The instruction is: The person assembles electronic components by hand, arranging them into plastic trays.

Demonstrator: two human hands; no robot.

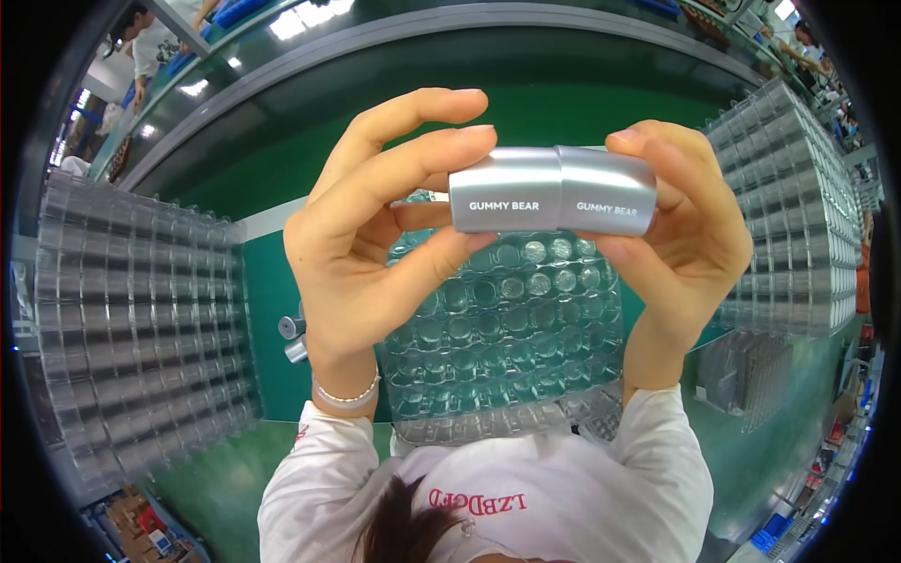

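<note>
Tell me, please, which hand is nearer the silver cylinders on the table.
Left. The left hand is up and right of the cylinders; the right hand, much farther right.

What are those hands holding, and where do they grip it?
The left hand pinches one silver cylinder toward its outer end; the right hand pinches another silver cylinder toward its outer end. Their inner ends meet.

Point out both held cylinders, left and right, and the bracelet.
Left cylinder (505,176): head view, side wall.
Right cylinder (605,178): head view, side wall.
Bracelet (346,402): head view, front of band.
</note>
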